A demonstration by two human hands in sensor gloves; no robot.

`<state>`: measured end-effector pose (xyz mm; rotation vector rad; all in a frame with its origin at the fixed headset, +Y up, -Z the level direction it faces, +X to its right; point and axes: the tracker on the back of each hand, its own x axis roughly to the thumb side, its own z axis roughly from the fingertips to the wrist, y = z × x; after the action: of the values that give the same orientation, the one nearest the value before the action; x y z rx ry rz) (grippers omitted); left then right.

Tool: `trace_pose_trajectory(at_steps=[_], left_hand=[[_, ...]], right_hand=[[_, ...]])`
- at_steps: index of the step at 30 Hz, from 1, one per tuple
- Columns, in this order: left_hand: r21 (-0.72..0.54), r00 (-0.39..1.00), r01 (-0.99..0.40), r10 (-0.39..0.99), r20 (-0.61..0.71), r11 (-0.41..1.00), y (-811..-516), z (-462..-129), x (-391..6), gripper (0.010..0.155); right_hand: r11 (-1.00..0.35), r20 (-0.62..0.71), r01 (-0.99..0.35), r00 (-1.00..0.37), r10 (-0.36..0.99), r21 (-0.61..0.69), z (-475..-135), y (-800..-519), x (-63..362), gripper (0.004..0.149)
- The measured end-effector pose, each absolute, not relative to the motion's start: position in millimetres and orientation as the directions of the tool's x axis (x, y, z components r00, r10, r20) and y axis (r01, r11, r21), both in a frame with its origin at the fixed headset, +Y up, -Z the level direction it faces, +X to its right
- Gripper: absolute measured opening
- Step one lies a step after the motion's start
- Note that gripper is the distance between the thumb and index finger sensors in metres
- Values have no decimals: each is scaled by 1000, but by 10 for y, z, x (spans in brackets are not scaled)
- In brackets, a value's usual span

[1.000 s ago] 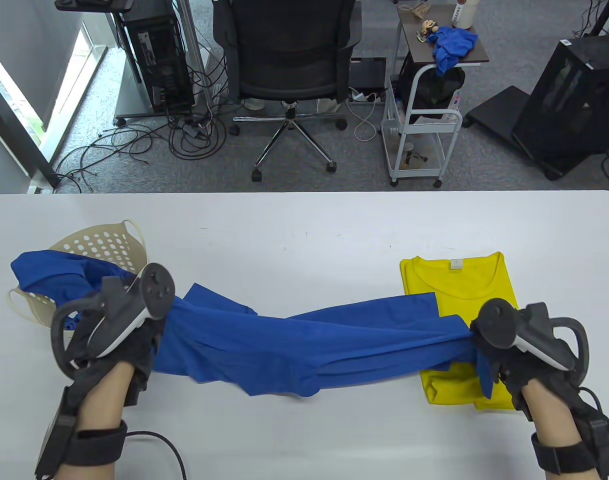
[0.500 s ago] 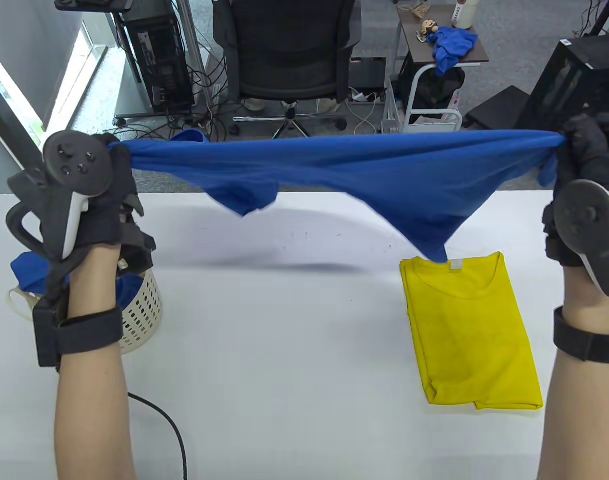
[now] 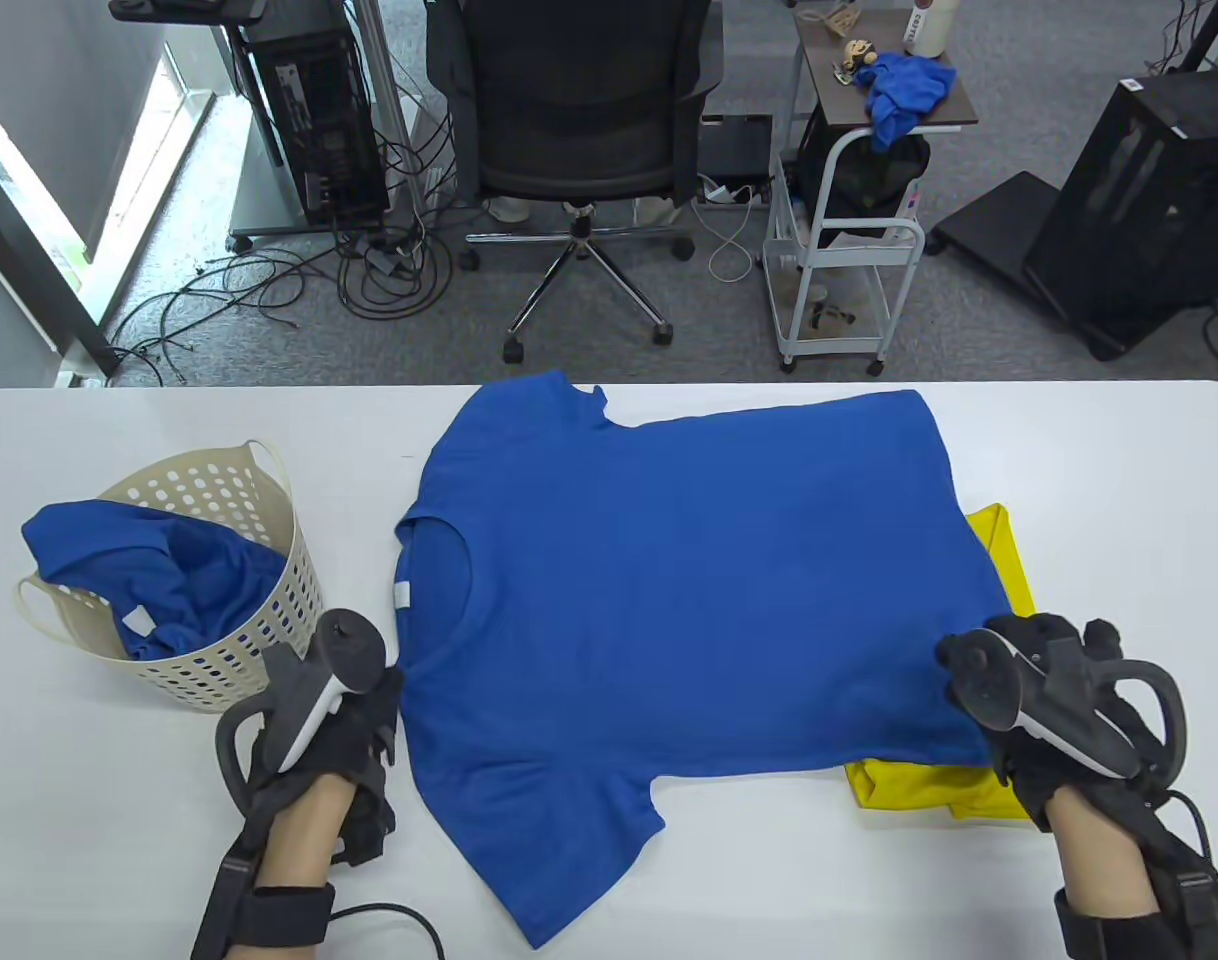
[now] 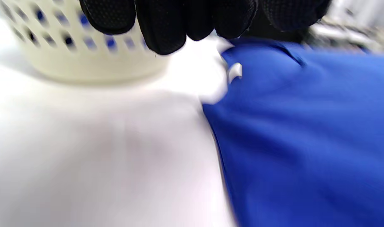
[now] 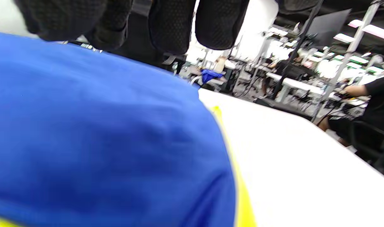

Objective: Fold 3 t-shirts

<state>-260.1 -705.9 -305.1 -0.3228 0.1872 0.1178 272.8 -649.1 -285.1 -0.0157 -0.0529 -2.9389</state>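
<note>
A blue t-shirt (image 3: 689, 580) lies spread flat on the white table (image 3: 119, 850), collar to the left and hem to the right. Its right part covers most of a folded yellow t-shirt (image 3: 919, 790). My left hand (image 3: 374, 715) is at the shirt's near left edge, below the collar. In the left wrist view its fingers (image 4: 166, 28) hang just above the table beside the cloth (image 4: 305, 126). My right hand (image 3: 974, 700) is at the near hem corner. In the right wrist view its fingers (image 5: 173, 25) hang over the cloth (image 5: 100, 126) without gripping it.
A cream perforated basket (image 3: 219, 480) stands at the left with another blue t-shirt (image 3: 139, 570) in it, close to my left hand. An office chair (image 3: 579, 110) and a cart (image 3: 839, 250) stand beyond the table's far edge.
Both hands held the blue shirt stretched high in the air, then swung it down. It now lies flat on the table, and the hands have dropped to its near edge.
</note>
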Motion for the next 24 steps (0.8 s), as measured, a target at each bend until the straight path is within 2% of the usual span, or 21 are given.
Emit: trace_pose_trajectory(at_steps=[1, 2, 4, 6, 8, 9, 11, 14, 16, 19, 22, 24], left_hand=[[-383, 989, -104, 56, -135, 918, -7169, -3059, -2589, 66], [-441, 992, -40, -18, -126, 897, -7288, -3060, -2568, 71], [-443, 985, 63, -127, -117, 894, -7466, -3115, -2569, 80], [-461, 976, 113, -185, -113, 880, -7596, -3172, -2601, 81], [-426, 987, 6, -74, -145, 904, -7545, -3171, -2716, 80], [-430, 983, 6, -84, -162, 903, -7537, -3169, -2760, 79], [-437, 980, 17, -102, -171, 899, -7519, -3167, -2883, 77], [-441, 978, -12, -81, -192, 897, -7490, -3151, -2987, 79], [-425, 978, 9, -96, -183, 905, -7471, -3136, -2994, 78], [-355, 982, -9, -60, -181, 935, -7426, -3104, -2983, 63], [-358, 978, -3, -72, -196, 934, -7446, -3102, -2985, 60], [-416, 970, 34, -131, -207, 909, -7513, -3116, -2999, 62]], right_hand=[[-977, 25, 206, -979, -205, 50, -2870, -6565, 2718, 48], [-974, 34, 218, -976, -217, 64, -2912, -6676, 2709, 49], [-971, 26, 225, -974, -223, 81, -2994, -6830, 2726, 51], [-982, 24, 174, -985, -173, 70, -3039, -6945, 2771, 53], [-996, 2, 84, -996, -84, 22, -3041, -7086, 2865, 54], [-998, -10, 69, -998, -69, -3, -3038, -7112, 2909, 54], [-997, -45, 71, -996, -73, 28, -3036, -7071, 3030, 55], [-999, -104, 10, -995, -4, -52, -2987, -6991, 3222, 51], [-1000, -121, -13, -993, 14, -8, -2995, -7053, 3303, 49], [-997, -143, 37, -989, -45, 62, -3039, -7209, 3345, 48], [-993, -138, 53, -988, -68, 105, -3088, -7275, 3318, 49], [-961, -141, 94, -981, -134, 258, -3184, -7349, 3282, 50]])
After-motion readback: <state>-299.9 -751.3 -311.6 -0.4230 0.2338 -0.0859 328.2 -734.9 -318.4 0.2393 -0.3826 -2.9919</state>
